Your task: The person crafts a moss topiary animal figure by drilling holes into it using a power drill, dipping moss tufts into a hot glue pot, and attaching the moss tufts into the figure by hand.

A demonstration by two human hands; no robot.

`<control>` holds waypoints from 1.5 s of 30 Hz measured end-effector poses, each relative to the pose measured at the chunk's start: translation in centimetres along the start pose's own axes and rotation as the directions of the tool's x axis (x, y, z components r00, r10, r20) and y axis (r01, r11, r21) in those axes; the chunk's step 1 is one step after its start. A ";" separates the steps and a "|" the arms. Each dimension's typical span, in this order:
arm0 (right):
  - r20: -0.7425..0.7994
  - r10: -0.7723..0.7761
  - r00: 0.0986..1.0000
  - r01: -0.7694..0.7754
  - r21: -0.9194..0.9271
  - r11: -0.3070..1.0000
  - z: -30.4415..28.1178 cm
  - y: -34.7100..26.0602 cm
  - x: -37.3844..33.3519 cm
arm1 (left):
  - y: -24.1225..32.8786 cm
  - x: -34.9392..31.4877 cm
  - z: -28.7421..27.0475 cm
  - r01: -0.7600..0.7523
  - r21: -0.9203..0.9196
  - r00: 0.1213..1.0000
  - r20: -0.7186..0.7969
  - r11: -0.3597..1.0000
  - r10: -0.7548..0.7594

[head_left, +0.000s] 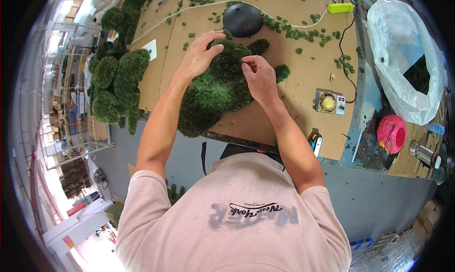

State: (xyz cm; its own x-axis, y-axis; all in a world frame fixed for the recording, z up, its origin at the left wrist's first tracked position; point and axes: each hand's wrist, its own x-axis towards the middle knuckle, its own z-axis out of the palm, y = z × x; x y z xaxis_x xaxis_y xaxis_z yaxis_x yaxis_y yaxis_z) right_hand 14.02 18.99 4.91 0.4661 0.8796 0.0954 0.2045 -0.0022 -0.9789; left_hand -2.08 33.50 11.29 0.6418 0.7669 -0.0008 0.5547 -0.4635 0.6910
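A shaggy green bush (212, 95) of artificial foliage lies on the cardboard-covered surface (303, 87), in front of the person, its broad lower end reaching the near edge. Its long axis runs from that end, at the near left, away and slightly to the right, so the narrower end points toward a black dome (242, 20) just beyond it. Two short green stubs (259, 47) show along its right side, pointing outward to the right. The left hand (204, 54) comes in at a steep slant from the lower left, resting on the upper left of the bush, its grip loosely open with thumb and forefinger apart. The right hand (259, 75) slants in from the lower right, wrist bent a little inward and fingers curled, the fingertips close together at the bush's right side (whether that grip is closed on a tuft, I cannot tell). Both elbows are bent and spread wide. More green clumps (116, 85) lie to the left, and loose sprigs (303, 34) dot the far right.
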 end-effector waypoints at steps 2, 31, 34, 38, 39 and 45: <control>0.031 0.108 0.994 -0.110 0.102 0.989 -0.2 0.1 0.3 | 0.1 -0.1 0.4 0.067 0.014 0.998 0.014 0.998 -0.067; 0.236 0.432 0.870 -0.435 -0.045 0.899 -1.5 -0.9 3.5 | 0.0 -0.5 -1.3 0.159 -0.039 0.975 0.166 0.987 -0.150; 0.208 0.386 0.899 -0.399 0.020 0.917 -1.4 -1.3 3.0 | -2.1 0.1 -1.9 -0.035 -0.059 0.971 0.233 0.998 0.048; 0.174 0.406 0.897 -0.414 0.012 0.910 -1.0 -0.5 3.0 | -3.9 0.7 -1.5 -0.117 -0.065 0.969 0.211 0.991 0.128; 0.168 0.413 0.895 -0.418 -0.007 0.908 -0.9 -0.4 2.9 | -4.4 0.6 -1.3 -0.117 -0.085 0.969 0.208 0.989 0.132; 0.123 0.434 0.892 -0.443 0.053 0.895 -0.8 -1.2 2.2 | -5.3 0.9 -0.6 -0.189 -0.023 0.967 0.168 0.982 0.190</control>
State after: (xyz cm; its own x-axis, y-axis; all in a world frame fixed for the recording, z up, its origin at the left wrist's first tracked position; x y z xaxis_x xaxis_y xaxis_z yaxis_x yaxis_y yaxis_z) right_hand 15.47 20.60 6.44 0.3985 0.8425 -0.3624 -0.0695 -0.3663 -0.9279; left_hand -4.75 36.87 8.07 0.8152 0.5792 0.0089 0.4112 -0.5894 0.6953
